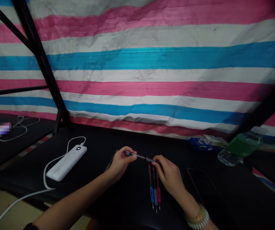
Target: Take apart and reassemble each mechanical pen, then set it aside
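A slim pen point(141, 156) with a clear barrel and a dark grip spans the gap between my two hands, held above the black table. My left hand point(120, 161) pinches its left end. At the other end, the fingers of my right hand point(168, 171) close around the dark part. Just below lie several pens side by side: a blue one point(152, 191), a dark grey one point(155, 195) and a pink one point(158, 191), with their tips toward me. Another dark, slender thing point(109, 164) lies partly hidden behind my left hand.
On the left lies a white power bank point(66, 163) with a white cable point(45, 174). A dark phone point(203, 182) rests right of my right hand. Behind it are a tilted bottle of green liquid point(240, 148) and a blue packet point(198, 144). A striped tarp point(151, 59) hangs behind the table.
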A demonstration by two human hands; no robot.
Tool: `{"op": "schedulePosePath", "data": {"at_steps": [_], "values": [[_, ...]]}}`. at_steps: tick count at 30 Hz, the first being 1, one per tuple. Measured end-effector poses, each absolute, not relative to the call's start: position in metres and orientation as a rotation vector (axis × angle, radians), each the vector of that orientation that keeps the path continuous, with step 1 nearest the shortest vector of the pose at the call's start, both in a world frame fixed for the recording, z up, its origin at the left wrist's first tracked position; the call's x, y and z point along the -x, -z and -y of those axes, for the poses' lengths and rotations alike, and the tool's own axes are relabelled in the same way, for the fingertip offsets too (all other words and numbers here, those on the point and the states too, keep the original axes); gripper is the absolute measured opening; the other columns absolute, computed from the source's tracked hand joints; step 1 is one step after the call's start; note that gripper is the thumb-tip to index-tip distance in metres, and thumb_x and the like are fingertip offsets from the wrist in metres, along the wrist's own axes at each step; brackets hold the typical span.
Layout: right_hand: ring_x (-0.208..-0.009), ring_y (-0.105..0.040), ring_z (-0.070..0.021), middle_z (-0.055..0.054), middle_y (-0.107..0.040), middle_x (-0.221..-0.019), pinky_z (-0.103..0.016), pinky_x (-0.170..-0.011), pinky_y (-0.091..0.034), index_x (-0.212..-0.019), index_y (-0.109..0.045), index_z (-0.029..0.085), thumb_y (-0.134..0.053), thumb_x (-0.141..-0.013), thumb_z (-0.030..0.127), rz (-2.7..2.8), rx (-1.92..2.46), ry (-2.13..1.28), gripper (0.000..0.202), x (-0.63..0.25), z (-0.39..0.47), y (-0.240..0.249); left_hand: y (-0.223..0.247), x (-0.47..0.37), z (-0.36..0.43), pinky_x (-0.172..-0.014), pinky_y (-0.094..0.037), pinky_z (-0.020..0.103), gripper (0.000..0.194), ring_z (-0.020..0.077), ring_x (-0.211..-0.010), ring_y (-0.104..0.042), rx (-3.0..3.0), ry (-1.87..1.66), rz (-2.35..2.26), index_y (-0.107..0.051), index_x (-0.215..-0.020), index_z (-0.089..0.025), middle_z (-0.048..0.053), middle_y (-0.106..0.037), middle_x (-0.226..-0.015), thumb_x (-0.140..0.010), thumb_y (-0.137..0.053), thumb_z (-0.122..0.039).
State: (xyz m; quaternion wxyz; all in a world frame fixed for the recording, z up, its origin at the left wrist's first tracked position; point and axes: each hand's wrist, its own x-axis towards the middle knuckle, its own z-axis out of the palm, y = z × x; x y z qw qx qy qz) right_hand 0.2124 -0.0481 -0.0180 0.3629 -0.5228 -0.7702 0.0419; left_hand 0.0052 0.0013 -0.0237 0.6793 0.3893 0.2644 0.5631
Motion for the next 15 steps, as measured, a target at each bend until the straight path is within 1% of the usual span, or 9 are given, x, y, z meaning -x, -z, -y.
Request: {"op": "schedulePosePath", "data": {"at_steps": [2,5,7,10,13,15], "values": [[-0.076,-0.064,-0.0221,-0.005,-0.067,-0.082,-0.030,-0.066,-0.041,-0.097,-0.057,0.024,-0.039,-0.099,0.032,1.999,1.393,-0.050,0.019,-0.212,0.049,0.018,0.024,-0.006,0.000,-0.079,-0.047,0.026,0.031,0.0142,-0.079,-0.065,-0.859,-1.249,-0.591,-0.065,-0.074,-0.015,0.003,-0.070,-0.079,-0.054,-0.088,-0.012],[-0.073,-0.063,-0.0225,-0.006,-0.065,-0.077,-0.029,-0.061,-0.037,-0.091,-0.056,0.023,-0.033,-0.100,0.033,2.044,1.453,-0.004,0.027,-0.209,0.050,0.019,0.024,-0.008,0.003,-0.083,-0.049,0.030,0.031,0.0176,-0.084,-0.068,-0.842,-1.256,-0.601,-0.064,-0.074,-0.014,0.004,-0.072,-0.080,-0.054,-0.087,-0.012],[-0.065,-0.061,-0.0210,-0.004,-0.062,-0.069,-0.028,-0.056,-0.033,-0.085,-0.054,0.023,-0.030,-0.101,0.034,2.053,1.489,-0.048,0.031,-0.207,0.052,0.019,0.024,-0.008,0.003,-0.083,-0.050,0.030,0.031,0.0182,-0.083,-0.069,-0.841,-1.279,-0.608,-0.064,-0.073,-0.014,0.003,-0.072,-0.079,-0.054,-0.087,-0.012],[-0.052,-0.052,-0.0168,0.001,-0.052,-0.058,-0.026,-0.052,-0.029,-0.073,-0.047,0.023,-0.026,-0.101,0.037,2.007,1.507,-0.262,0.038,-0.203,0.052,0.022,0.024,-0.007,0.003,-0.080,-0.052,0.031,0.029,0.0195,-0.081,-0.070,-0.890,-1.315,-0.608,-0.064,-0.073,-0.015,0.003,-0.072,-0.078,-0.055,-0.086,-0.011],[-0.051,-0.045,-0.0144,0.003,-0.044,-0.056,-0.024,-0.051,-0.028,-0.064,-0.039,0.023,-0.026,-0.100,0.042,1.914,1.435,-0.507,0.043,-0.201,0.051,0.025,0.026,-0.005,0.002,-0.079,-0.053,0.032,0.026,0.0206,-0.081,-0.071,-0.956,-1.333,-0.606,-0.065,-0.075,-0.015,0.003,-0.073,-0.078,-0.059,-0.084,-0.010],[-0.052,-0.041,-0.0133,0.003,-0.041,-0.057,-0.024,-0.050,-0.027,-0.062,-0.037,0.022,-0.029,-0.099,0.046,1.850,1.375,-0.646,0.045,-0.200,0.048,0.026,0.027,-0.004,0.001,-0.079,-0.053,0.032,0.023,0.0209,-0.082,-0.071,-0.985,-1.336,-0.592,-0.065,-0.075,-0.015,0.004,-0.072,-0.079,-0.061,-0.083,-0.010]]}}
